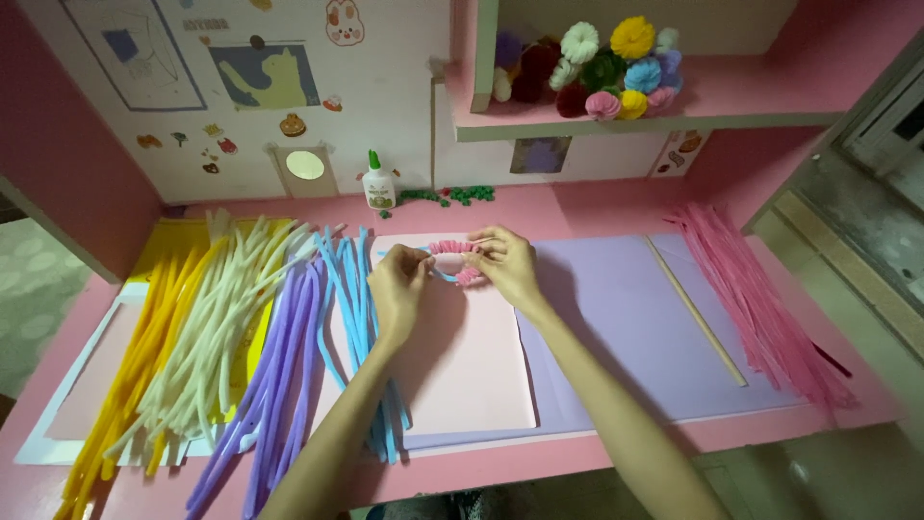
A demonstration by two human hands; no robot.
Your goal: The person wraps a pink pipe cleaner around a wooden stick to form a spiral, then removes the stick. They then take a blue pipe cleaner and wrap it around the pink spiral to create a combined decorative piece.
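Nearest, at seven o'clock, yellow, white, purple and blue pipe cleaners (241,337) are fanned on the pink desk (539,462). At centre, a pink coiled pipe cleaner (455,250) is pinched closed between the left hand (399,289) and right hand (507,270). It is judged light, soft and bendable, best gripped at its ends. At twelve o'clock, pompom flowers (597,67) are shelved.

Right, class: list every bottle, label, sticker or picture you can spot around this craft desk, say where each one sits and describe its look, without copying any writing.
White plastic glue bottle, green cap, printed label: upright at the desk's back.
Blue-and-yellow cat picture: back wall, rectangular.
Blue-framed line drawing: wall, upper left.
Small animal and food stickers: scattered on the wall.
Purple picture: under the pink shelf.
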